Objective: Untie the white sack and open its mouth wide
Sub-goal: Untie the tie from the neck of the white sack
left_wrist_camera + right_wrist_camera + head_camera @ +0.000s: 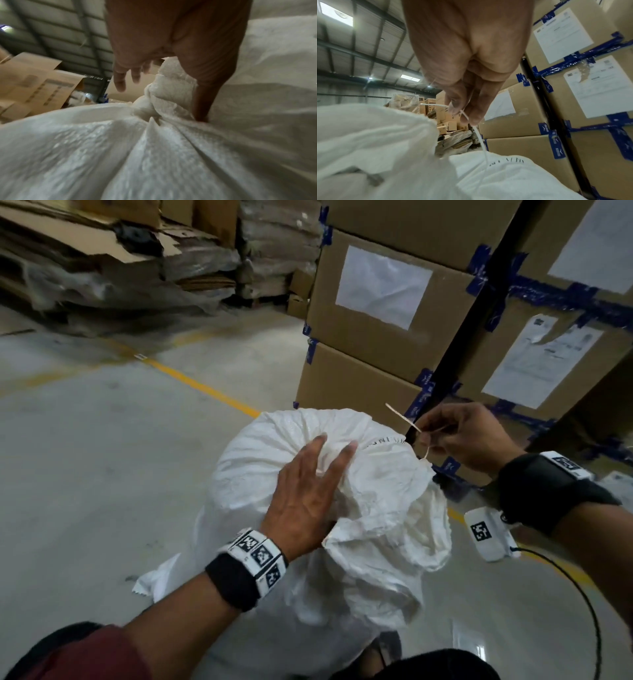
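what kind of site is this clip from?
Most likely a warehouse or storage depot. Stacked brown cardboard cartons sealed with blue tape and bearing paper labels stand by the white woven sack, a yellow painted line crosses the grey concrete floor, and the right wrist view shows a corrugated metal roof.

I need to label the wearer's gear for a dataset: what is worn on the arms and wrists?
Each wrist carries a black band with white blocks printed with black square markers. The right wrist's band also holds a white marked unit with a black cable. The left arm has a dark red sleeve.
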